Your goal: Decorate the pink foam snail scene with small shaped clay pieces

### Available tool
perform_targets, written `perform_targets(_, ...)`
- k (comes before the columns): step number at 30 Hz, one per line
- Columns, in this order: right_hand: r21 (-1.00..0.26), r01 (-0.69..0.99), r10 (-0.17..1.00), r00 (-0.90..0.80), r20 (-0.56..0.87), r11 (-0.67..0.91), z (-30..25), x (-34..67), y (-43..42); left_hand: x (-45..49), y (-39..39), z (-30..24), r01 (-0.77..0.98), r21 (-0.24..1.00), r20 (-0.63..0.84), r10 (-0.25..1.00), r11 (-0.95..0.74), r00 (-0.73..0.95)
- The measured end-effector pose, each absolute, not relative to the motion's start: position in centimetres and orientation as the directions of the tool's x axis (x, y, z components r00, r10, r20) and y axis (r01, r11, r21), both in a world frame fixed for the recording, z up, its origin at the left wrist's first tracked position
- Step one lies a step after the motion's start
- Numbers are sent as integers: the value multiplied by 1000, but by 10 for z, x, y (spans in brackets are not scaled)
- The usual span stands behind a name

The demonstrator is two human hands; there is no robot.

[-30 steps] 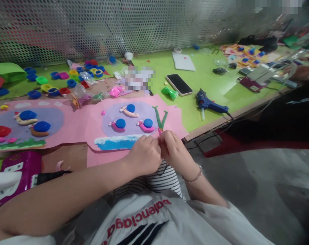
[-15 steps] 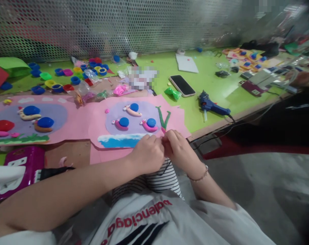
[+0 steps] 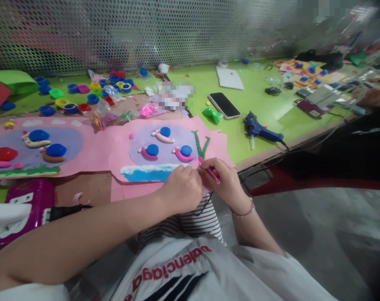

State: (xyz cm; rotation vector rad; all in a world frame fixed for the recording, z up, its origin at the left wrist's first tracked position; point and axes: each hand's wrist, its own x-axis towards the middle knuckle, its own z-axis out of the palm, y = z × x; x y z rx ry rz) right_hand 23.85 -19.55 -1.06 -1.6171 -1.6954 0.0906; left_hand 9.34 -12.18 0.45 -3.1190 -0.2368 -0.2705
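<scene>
My right hand (image 3: 225, 179) is closed around a thin pink plastic modelling tool (image 3: 213, 175), whose small knobbed end sticks out over the fingers. Right beside it, my left hand (image 3: 184, 189) is curled with the fingertips turned away; whatever they pinch is hidden. Both hands are at the near edge of a pink paper sheet (image 3: 119, 150). On the sheet, a V of green clay stems (image 3: 200, 146) rises just beyond my right fingers. Left of it sit clay snails with blue cap shells, one a pink snail (image 3: 184, 156). Below them runs a blue and white clay strip (image 3: 146, 174).
A blue glue gun (image 3: 261, 130) and a phone (image 3: 224, 104) lie on the green table to the right. Bottle caps (image 3: 71, 108) and plastic bags are scattered at the back left. A purple power strip (image 3: 45, 196) stands near my left forearm.
My right hand has turned and shifted slightly, so the pink tool's knobbed end now shows across the fingers. My left hand has stayed nearly still.
</scene>
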Motion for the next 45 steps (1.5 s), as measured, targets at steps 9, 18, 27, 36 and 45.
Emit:
perform_targets(9,-503,843,854,111,508,190,-6,233,-197,93,-122,3,141,-4,188,138,-990,972)
perform_targets(18,-460,842,831,24,555,283,-14,230,-195,93,-122,2,143,10,198,142,-990,970)
perform_targets(27,-450,855,851,20,525,258,-17,229,-196,93,-122,1,145,15,206,145,-989,968)
perform_targets(36,-445,861,855,23,519,247,-15,226,-196,93,-122,0,144,25,222,146,-989,964)
perform_targets(45,-487,836,858,37,512,255,-16,225,-195,92,-122,1,142,34,203,146,-989,968)
